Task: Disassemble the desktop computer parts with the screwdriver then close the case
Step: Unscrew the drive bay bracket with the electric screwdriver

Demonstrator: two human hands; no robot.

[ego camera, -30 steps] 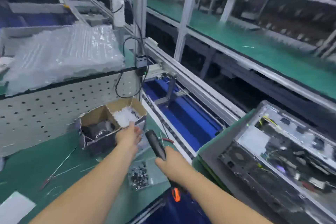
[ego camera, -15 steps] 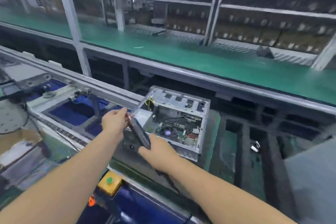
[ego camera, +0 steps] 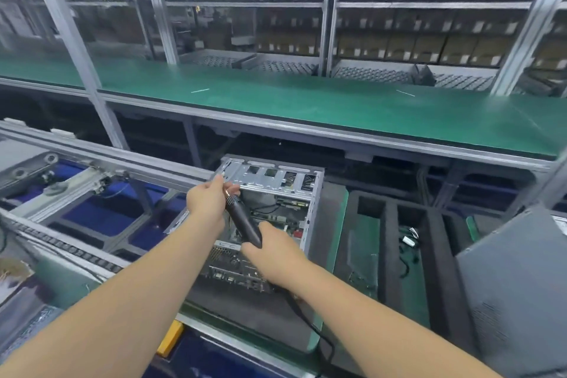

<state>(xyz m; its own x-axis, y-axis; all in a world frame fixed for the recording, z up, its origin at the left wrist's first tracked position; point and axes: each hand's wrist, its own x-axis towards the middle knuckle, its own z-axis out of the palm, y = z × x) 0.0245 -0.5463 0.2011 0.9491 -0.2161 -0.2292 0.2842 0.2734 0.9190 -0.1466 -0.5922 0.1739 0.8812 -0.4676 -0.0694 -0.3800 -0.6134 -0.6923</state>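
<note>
Screwdriver (ego camera: 244, 225), black and corded, slants up and to the left over the open computer case (ego camera: 270, 212). The right hand (ego camera: 270, 247) wraps its grip around the lower end of the handle, fingers curled on it, with the cable trailing down past the wrist. The left hand (ego camera: 208, 201) pinches at the tool's tip end, fingertips up against the metal drive cage at the case's far left corner. The case lies on its side on the green surface (ego camera: 337, 224), its boards and wiring exposed, directly beneath both hands. A grey side panel (ego camera: 515, 282) leans well apart at the right, beyond a black foam tray (ego camera: 389, 221).
</note>
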